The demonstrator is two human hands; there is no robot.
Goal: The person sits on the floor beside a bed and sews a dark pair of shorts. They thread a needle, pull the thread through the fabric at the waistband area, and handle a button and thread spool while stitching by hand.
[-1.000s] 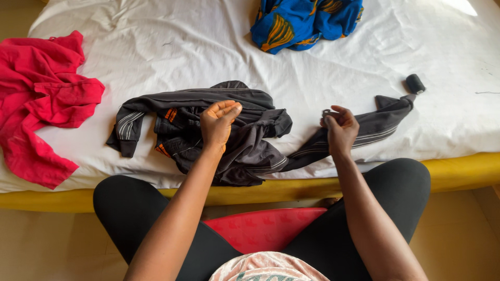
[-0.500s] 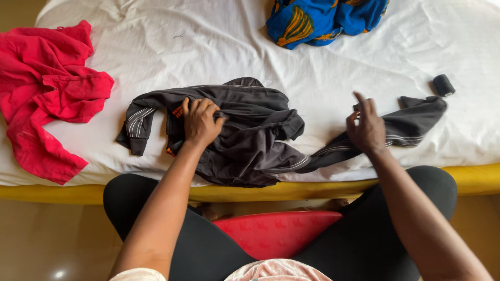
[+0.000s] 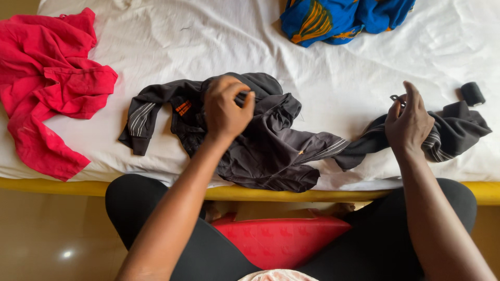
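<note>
Gripping a bunch of the dark jacket [image 3: 260, 140], left hand [image 3: 225, 107] has its fingers closed on the cloth near the collar, lifted just off the bed [image 3: 156, 47]. Jacket lies crumpled at centre near the bed's front edge; soft, matte weave with thin pale stripes on cuff and sleeve and a small orange mark on the chest. One sleeve trails toward 3 o'clock under the right hand [image 3: 409, 122], whose fingers are curled and pinch a small dark item, too small to identify. Black spool [image 3: 473, 93] sits just beyond the sleeve end at 2 o'clock. Red garment [image 3: 47, 78] heaped at 9 o'clock; blue patterned cloth [image 3: 344, 18] at 1 o'clock, cut off by the frame. White sheet wrinkled. Red stool [image 3: 281, 239] half hidden between the knees.
</note>
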